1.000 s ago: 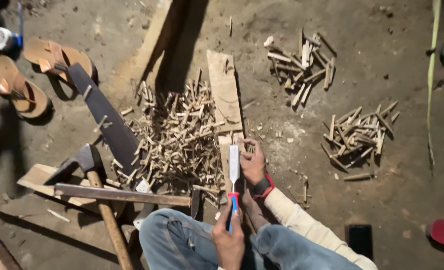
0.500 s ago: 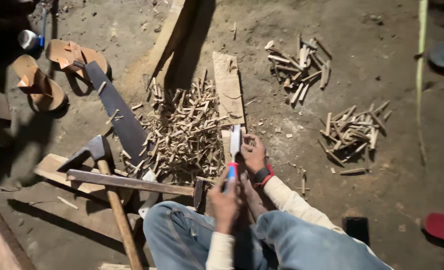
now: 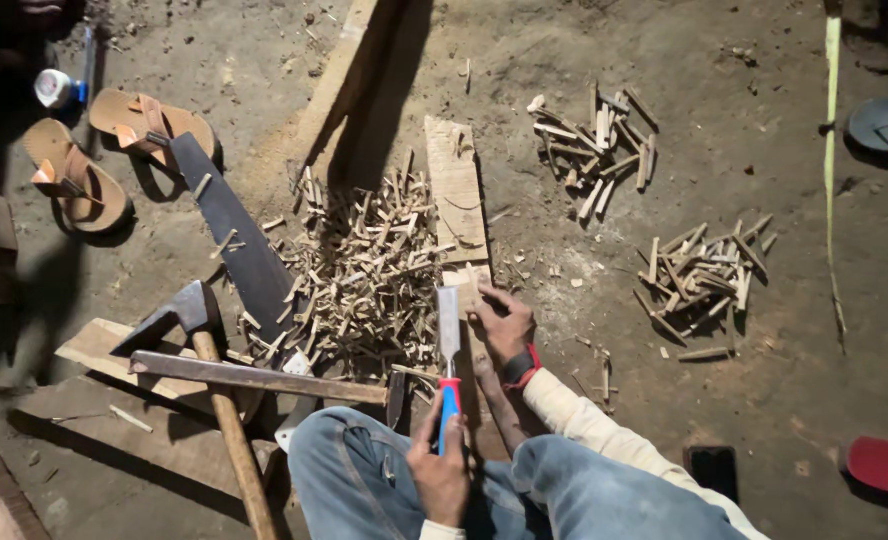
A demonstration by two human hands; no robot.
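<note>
My left hand grips the blue and red handle of a chisel, whose flat steel blade points away from me. My right hand, with a red band at the wrist, presses down on a small wooden piece. That piece rests on the near end of a long narrow plank lying on the dirt floor. The blade's tip sits just left of my right hand's fingers. To the left of the plank spreads a large heap of short split wooden sticks. My knees in blue jeans fill the bottom of the view.
Two smaller stick piles lie to the right. A saw blade, an adze with a wooden handle and a metal bar lie at left on boards. A pair of sandals is at far left, and a dark phone at right.
The view has shifted slightly. Both hands stay at the plank's near end, and the chisel remains held along it with only small movement.
</note>
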